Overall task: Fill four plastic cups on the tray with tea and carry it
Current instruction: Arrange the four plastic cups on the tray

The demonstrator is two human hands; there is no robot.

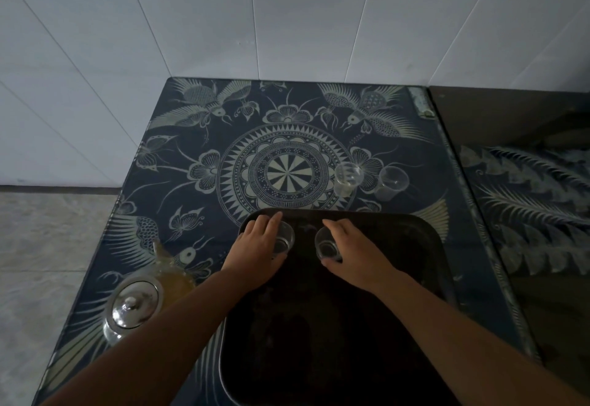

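A dark rectangular tray (415,246) lies on the patterned table in front of me. Two clear plastic cups stand at its far end. My left hand (258,246) wraps around the left cup (285,239), and my right hand (354,252) wraps around the right cup (325,246). Both cups look empty. Two more clear cups, one (347,179) and another (391,184), stand on the table beyond the tray at the right. A glass teapot (137,305) with a shiny metal lid and amber tea sits at the table's left front.
The table (191,137) has a dark blue top with pale bird and flower patterns and stands in a corner against white tiled walls. A second dark surface (526,182) adjoins it on the right. Grey floor shows at the left.
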